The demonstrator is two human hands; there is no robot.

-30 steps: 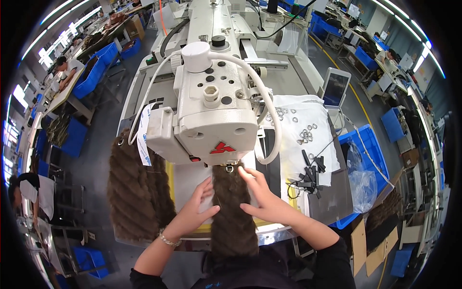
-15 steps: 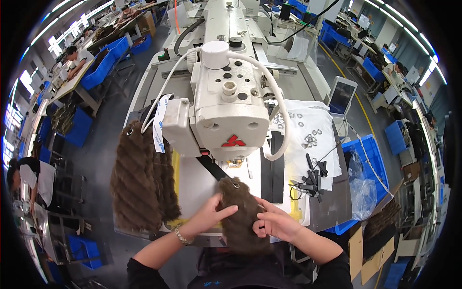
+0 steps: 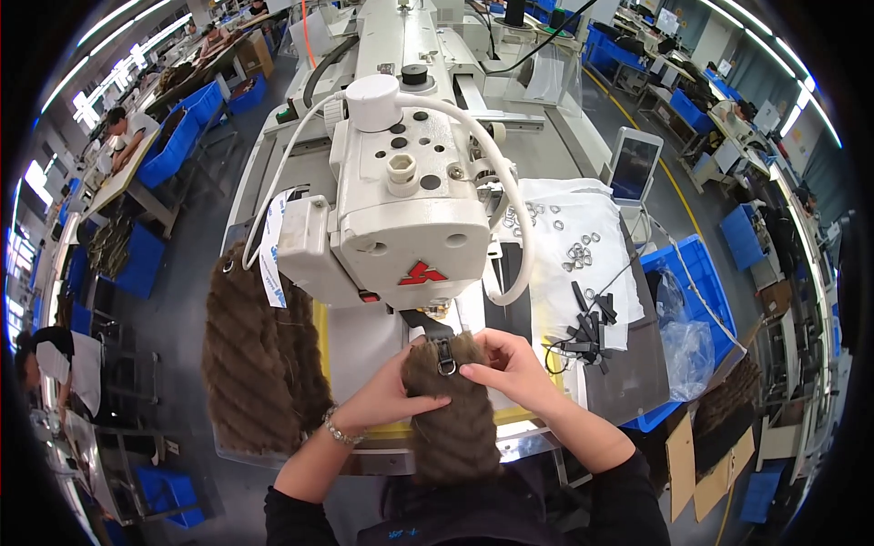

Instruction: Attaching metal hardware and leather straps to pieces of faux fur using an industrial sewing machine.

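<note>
A brown fur piece (image 3: 452,437) hangs over the table's front edge, its upper end just below the needle area of a white sewing machine (image 3: 410,246). On that end sits a short black strap (image 3: 444,346) with a metal ring (image 3: 446,367) at its lower end. My left hand (image 3: 393,393) grips the fur's left side, thumb lying across the front. At the upper right side, my right hand (image 3: 510,366) is closed on the fur, thumb tip beside the ring. The fingers behind the fur are hidden.
More brown fur pieces (image 3: 250,364) lie at the left of the machine table. Right of the needle, a white cloth (image 3: 542,300) bears metal rings (image 3: 583,250) and black strap pieces (image 3: 587,328). A small screen (image 3: 633,168) and a blue bin (image 3: 715,282) with clear plastic stand farther right.
The fur's upper end has turned upright, and the black strap with its ring now shows on the front. My right hand has moved up beside the ring. The whole view has shifted slightly.
</note>
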